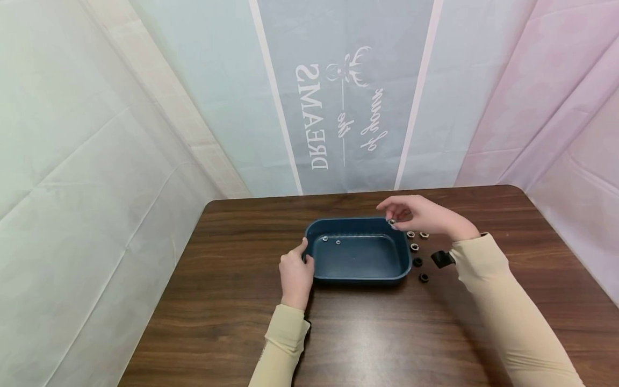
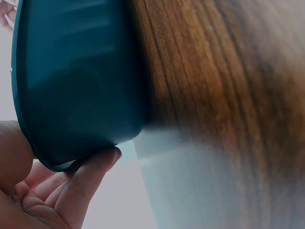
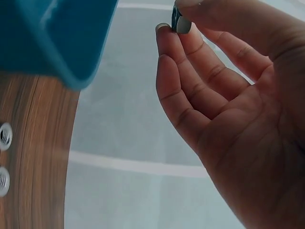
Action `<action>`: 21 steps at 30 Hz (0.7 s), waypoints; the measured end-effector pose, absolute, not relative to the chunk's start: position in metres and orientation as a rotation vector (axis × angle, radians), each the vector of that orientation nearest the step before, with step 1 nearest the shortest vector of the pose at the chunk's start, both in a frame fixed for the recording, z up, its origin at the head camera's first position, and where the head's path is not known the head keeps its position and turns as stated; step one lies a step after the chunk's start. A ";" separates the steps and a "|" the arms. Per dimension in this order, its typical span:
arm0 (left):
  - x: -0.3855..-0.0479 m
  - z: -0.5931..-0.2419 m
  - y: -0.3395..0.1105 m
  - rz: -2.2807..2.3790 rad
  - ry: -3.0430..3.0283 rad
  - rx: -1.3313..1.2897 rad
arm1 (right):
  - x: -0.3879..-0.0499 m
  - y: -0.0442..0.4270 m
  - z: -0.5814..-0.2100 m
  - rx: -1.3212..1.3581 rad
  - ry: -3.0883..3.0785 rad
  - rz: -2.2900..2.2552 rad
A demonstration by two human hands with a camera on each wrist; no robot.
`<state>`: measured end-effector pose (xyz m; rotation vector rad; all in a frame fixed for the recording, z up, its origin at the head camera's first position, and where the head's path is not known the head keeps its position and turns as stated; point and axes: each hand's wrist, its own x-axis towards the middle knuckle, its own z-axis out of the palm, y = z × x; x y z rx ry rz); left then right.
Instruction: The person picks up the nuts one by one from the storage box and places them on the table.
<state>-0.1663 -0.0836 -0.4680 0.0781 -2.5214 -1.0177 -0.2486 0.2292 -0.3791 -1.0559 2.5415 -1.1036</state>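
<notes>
A dark blue rectangular tray [image 1: 358,279] stands on the wooden table. My left hand [image 1: 296,274] grips its left end, thumb and fingers on either side of the rim in the left wrist view. Above the tray's far right corner, my right hand [image 1: 418,215] pinches a small silver metal nut [image 3: 183,25] between thumb and fingertip. Inside the tray, toward the back left, lie two small silver nuts, one nut [image 1: 325,238] left of the other nut [image 1: 338,242].
Right of the tray, silver nuts [image 1: 414,248] and black nuts [image 1: 424,278] lie loose on the table [image 1: 358,333], several in all. A printed cloth [image 1: 353,177] hangs behind the table's back edge. Pale cloth walls stand at both sides.
</notes>
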 end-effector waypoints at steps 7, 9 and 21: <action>-0.167 -0.470 -0.084 -1.013 -2.522 0.068 | -0.244 0.254 -0.384 -0.988 2.568 -1.106; -0.167 -0.471 -0.084 -1.017 -2.519 0.065 | -0.243 0.261 -0.386 -0.974 2.583 -1.101; -0.168 -0.471 -0.084 -1.031 -2.523 0.066 | -0.234 0.294 -0.395 -0.969 2.670 -1.067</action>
